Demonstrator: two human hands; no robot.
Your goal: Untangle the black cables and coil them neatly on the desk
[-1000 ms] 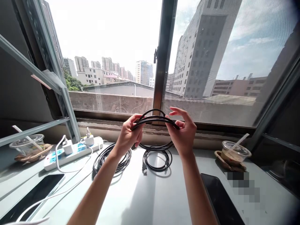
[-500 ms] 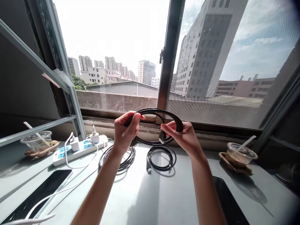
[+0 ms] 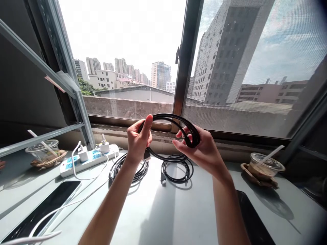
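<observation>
Above the table I hold a coiled black cable (image 3: 194,137) up in both hands. My left hand (image 3: 137,141) is closed round the coil's left side, thumb pointing up. A dark plug (image 3: 147,155) of the cable shows just below that hand. On the right, the coil's strands lie in the curve of my right hand (image 3: 203,149), between thumb and fingers, which are somewhat apart at the tips. Another cable end (image 3: 189,141) sits at the inside of this hand. Below, a black cable coil (image 3: 143,174) lies partly behind my left forearm, and a smaller coil (image 3: 176,180) lies to its right.
A white power strip (image 3: 89,163) with plugged-in adapters stands at the left. Phone-like dark slabs lie at the left (image 3: 48,207) and right (image 3: 251,221). Lidded cups with straws stand at the left (image 3: 42,151) and right (image 3: 265,166). A window frame (image 3: 180,85) rises behind.
My right hand has loosened, its thumb and fingers spreading from the plug, which has shifted right against the strands. My left thumb has risen upright. The view has shifted slightly.
</observation>
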